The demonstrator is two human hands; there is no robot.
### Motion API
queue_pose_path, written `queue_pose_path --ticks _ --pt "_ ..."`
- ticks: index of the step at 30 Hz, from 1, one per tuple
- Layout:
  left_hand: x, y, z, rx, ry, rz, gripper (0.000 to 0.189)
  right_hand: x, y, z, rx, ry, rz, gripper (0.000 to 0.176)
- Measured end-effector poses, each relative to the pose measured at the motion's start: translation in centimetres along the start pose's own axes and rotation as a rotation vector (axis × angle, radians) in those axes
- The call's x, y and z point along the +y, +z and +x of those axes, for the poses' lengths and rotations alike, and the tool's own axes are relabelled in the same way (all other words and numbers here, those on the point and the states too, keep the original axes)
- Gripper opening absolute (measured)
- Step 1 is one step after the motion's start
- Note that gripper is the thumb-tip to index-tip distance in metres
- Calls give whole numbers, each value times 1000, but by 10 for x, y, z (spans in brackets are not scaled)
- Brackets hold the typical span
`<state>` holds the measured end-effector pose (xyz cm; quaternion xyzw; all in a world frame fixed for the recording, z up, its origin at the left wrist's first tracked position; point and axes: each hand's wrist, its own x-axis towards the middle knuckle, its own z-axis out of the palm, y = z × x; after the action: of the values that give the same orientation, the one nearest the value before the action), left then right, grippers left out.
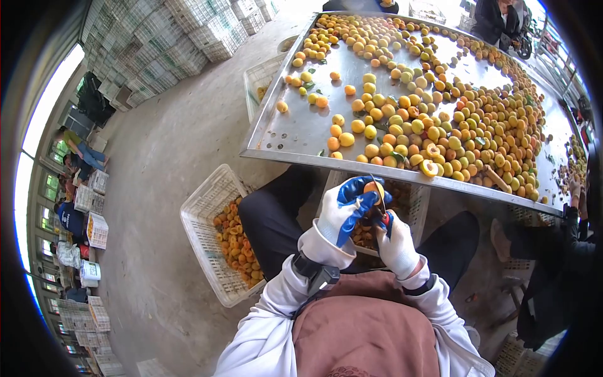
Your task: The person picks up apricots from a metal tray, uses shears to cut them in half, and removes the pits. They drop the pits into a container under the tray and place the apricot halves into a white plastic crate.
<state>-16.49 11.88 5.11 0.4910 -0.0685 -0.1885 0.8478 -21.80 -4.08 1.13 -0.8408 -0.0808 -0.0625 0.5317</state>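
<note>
My left hand (342, 210), in a white glove with blue coating, is closed around an apricot (374, 193) over my lap. Just to the right, my right hand (398, 247) wears the same kind of glove and grips a small cutting tool with a red and dark handle (385, 219). Its metal end is up against the apricot; the exact shape of the blade is hard to make out. Beyond my hands, a metal table (276, 139) bears many whole apricots (402, 125). A halved apricot (429, 168) lies near its front edge.
Between my knees, partly under the table, stands a white crate (419, 213) with pits or fruit pieces. Another crate (196, 217) at my left contains apricot halves (242, 248). Stacked crates (169, 44) line the back. Other people (499, 22) are around the table and far left.
</note>
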Motion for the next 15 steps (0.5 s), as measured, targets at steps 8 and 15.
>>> queue_pose_path --ticks 8,15 --pt "-16 4 8 58 -51 -162 29 1 10 0 77 50 26 14" --pt "-25 4 16 161 43 27 24 2 21 -1 -15 165 432 23"
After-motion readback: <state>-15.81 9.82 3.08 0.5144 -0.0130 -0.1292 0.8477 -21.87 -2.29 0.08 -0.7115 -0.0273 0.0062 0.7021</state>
